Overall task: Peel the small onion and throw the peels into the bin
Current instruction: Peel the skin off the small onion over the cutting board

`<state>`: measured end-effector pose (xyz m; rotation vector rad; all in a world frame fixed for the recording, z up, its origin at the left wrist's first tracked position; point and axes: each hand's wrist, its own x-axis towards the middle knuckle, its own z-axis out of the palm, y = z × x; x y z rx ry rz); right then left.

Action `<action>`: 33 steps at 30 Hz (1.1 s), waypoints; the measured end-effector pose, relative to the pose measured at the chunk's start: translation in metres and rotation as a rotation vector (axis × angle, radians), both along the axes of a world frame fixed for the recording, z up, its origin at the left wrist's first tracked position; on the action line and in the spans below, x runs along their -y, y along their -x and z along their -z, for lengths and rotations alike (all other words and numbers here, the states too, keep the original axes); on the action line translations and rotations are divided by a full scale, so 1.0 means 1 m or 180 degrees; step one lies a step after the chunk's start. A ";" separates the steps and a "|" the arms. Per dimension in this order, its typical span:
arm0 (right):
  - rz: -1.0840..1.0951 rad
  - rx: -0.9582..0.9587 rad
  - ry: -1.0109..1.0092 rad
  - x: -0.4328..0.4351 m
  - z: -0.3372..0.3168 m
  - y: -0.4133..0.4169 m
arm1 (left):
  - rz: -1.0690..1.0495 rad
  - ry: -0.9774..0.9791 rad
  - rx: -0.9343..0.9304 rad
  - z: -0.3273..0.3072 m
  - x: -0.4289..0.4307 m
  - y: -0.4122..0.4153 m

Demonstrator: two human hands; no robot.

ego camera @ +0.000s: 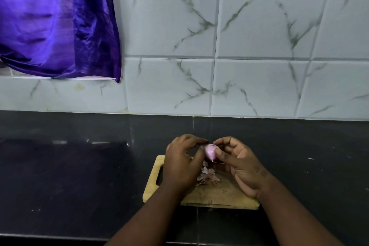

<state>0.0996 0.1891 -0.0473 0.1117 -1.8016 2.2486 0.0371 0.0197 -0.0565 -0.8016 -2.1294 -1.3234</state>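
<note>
Both the left hand [180, 163] and right hand [242, 164] are pinching the small pink peeled onion [211, 152] above the wooden cutting board's [219, 195] twelve o'clock edge; papery peels [207, 175] are lying below, bare black counter [69, 175] stretching toward nine o'clock.

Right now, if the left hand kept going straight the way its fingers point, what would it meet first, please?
The left hand points rightward at the small onion it already touches; just beyond are the right hand's fingertips. Depth is hard to judge.
</note>
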 end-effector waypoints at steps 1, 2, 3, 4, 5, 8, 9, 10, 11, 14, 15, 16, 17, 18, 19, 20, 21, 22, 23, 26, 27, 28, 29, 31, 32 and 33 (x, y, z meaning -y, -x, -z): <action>0.0029 -0.0012 -0.0041 0.000 0.000 0.000 | 0.0092 0.0010 -0.0051 0.000 0.000 -0.003; 0.0052 -0.0027 -0.0047 0.000 0.001 0.001 | 0.0154 0.0055 -0.0100 -0.001 -0.001 -0.005; 0.0074 -0.0039 -0.0040 0.000 0.001 0.001 | 0.0183 0.0107 -0.0132 0.000 -0.001 -0.005; 0.0107 -0.0050 -0.0065 -0.001 0.001 0.001 | 0.0184 0.0154 -0.0141 0.000 -0.001 -0.005; 0.0152 -0.0059 -0.0132 -0.001 0.001 0.001 | 0.0176 0.0183 -0.0140 0.001 -0.001 -0.004; 0.0173 -0.0078 -0.0309 -0.001 0.001 0.001 | 0.0116 0.0220 -0.0210 0.002 -0.001 -0.004; 0.0146 -0.0085 -0.0376 -0.001 0.001 0.000 | 0.0085 0.0227 -0.0249 0.002 -0.001 -0.004; 0.0141 -0.0101 -0.0468 -0.001 0.001 -0.001 | 0.0046 0.0231 -0.0296 0.002 0.000 -0.005; 0.0160 -0.0119 -0.0567 -0.001 0.001 -0.001 | 0.0003 0.0241 -0.0350 0.002 0.000 -0.005; 0.0289 -0.0190 -0.0764 0.000 0.002 -0.001 | -0.0133 0.0359 -0.0524 0.001 -0.002 -0.005; 0.0316 -0.0215 -0.0793 0.000 0.002 0.000 | -0.0171 0.0409 -0.0589 0.001 -0.002 -0.005; 0.0321 -0.0234 -0.0803 0.000 0.002 0.000 | -0.0205 0.0453 -0.0656 0.001 -0.004 -0.005; 0.0305 -0.0256 -0.0809 0.001 0.002 -0.001 | -0.0238 0.0481 -0.0716 0.001 -0.005 -0.006; 0.0277 -0.0288 -0.0829 0.001 0.001 -0.001 | -0.0271 0.0480 -0.0747 0.001 -0.006 -0.007; 0.0248 -0.0322 -0.0858 0.002 0.001 -0.002 | -0.0313 0.0443 -0.0727 0.002 -0.006 -0.007; 0.0215 -0.0351 -0.0873 0.003 0.000 -0.003 | -0.0359 0.0372 -0.0642 0.001 -0.006 -0.007; 0.0165 -0.0372 -0.0854 0.003 0.001 -0.003 | -0.0406 0.0277 -0.0507 0.001 -0.005 -0.007; 0.0097 -0.0384 -0.0803 0.003 0.002 -0.003 | -0.0439 0.0178 -0.0355 0.000 -0.004 -0.006; 0.0023 -0.0382 -0.0726 0.004 0.002 -0.002 | -0.0451 0.0099 -0.0227 0.000 -0.004 -0.005; -0.0105 -0.0370 -0.0541 0.003 0.003 -0.001 | -0.0460 0.0061 -0.0017 0.000 -0.004 -0.003; -0.0104 -0.0397 -0.0517 0.003 0.003 0.000 | -0.0483 0.0081 0.0043 0.001 -0.004 -0.002; -0.0098 -0.0431 -0.0490 0.003 0.004 0.000 | -0.0519 0.0094 0.0116 0.001 -0.004 0.000; -0.0094 -0.0464 -0.0442 0.003 0.004 0.000 | -0.0560 0.0100 0.0193 0.002 -0.003 0.002; -0.0082 -0.0525 -0.0305 0.002 0.003 0.000 | -0.0576 0.0162 0.0325 0.005 -0.002 0.006; -0.0072 -0.0534 -0.0234 0.001 0.003 0.001 | -0.0563 0.0234 0.0348 0.005 -0.002 0.005; -0.0068 -0.0526 -0.0163 0.000 0.003 0.001 | -0.0546 0.0308 0.0317 0.004 -0.002 0.004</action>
